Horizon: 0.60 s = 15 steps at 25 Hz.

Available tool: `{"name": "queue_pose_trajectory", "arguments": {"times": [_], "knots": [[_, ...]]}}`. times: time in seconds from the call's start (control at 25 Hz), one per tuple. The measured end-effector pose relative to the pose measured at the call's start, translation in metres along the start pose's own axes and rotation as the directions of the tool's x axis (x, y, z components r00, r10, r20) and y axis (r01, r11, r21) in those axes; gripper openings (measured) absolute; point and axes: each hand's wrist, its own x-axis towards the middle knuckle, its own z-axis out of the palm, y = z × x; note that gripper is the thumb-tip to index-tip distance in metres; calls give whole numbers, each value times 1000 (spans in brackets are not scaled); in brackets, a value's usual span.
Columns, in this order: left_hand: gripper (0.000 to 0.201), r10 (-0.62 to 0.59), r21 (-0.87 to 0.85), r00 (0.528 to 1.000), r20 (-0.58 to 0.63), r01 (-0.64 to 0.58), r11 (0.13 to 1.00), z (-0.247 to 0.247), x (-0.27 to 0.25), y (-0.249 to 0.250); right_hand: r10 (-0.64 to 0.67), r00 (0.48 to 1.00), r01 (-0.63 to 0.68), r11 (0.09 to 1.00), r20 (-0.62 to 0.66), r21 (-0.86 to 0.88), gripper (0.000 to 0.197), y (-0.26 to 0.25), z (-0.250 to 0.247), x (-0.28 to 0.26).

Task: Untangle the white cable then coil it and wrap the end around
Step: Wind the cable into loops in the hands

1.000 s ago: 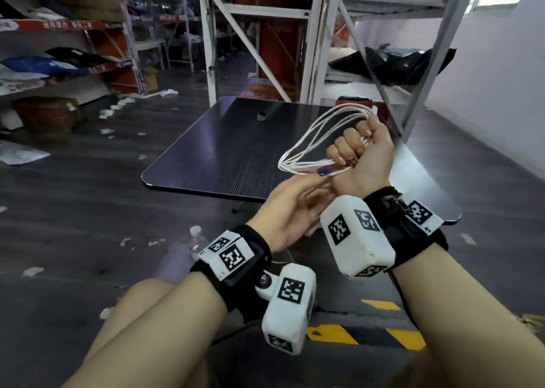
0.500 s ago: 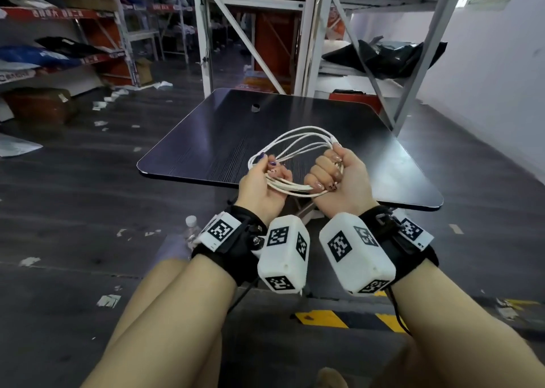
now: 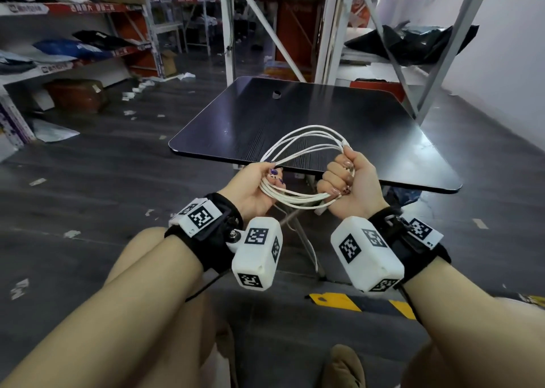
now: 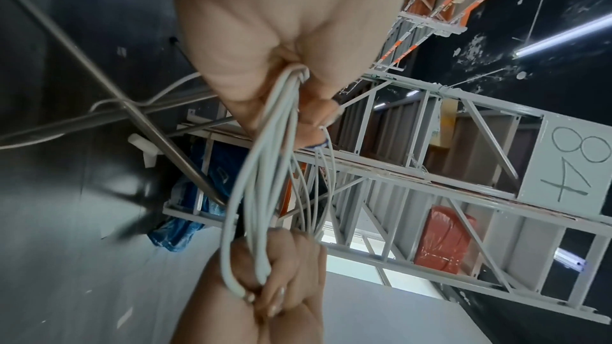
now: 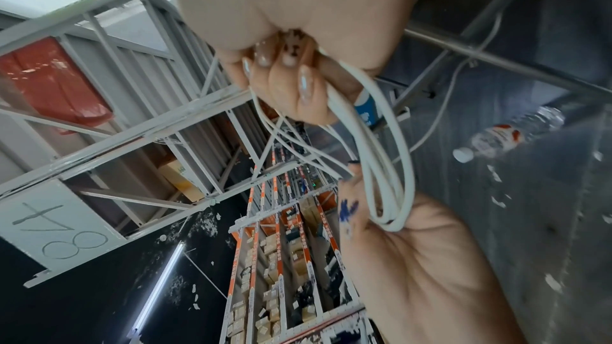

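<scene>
Both hands have dropped off the far side and drawn apart since a second ago, coil now stretched between them. Head view: left hand [image 3: 257, 187] grips the white cable [image 3: 298, 148] loops at one end, right hand [image 3: 349, 184] fists the other, held in the air at the near edge of the dark surface [image 3: 368, 128]. Left wrist view: strands bunch in the curled left hand (several loops). Right wrist view: right fingers [image 5: 288, 93] clamp the loops; water bottle [image 5: 503, 137] on the floor.

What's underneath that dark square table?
Under the dark square table, metal legs cross and a thin white cord hangs. A plastic water bottle lies on the floor. The tabletop hides the rest.
</scene>
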Motion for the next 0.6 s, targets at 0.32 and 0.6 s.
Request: {"name": "queue_pose_trajectory", "arguments": {"times": [0.32,0.6], "knots": [[23,133,-131,988,80,-122,984,-2,-60,-32,-100,992,113,977,-80,183,60,17,-1,-22],[37,142,-31,989,46,-140,990,1,-65,-38,-17,984,48,985,-179,169,61,43,-7,-49]]}}
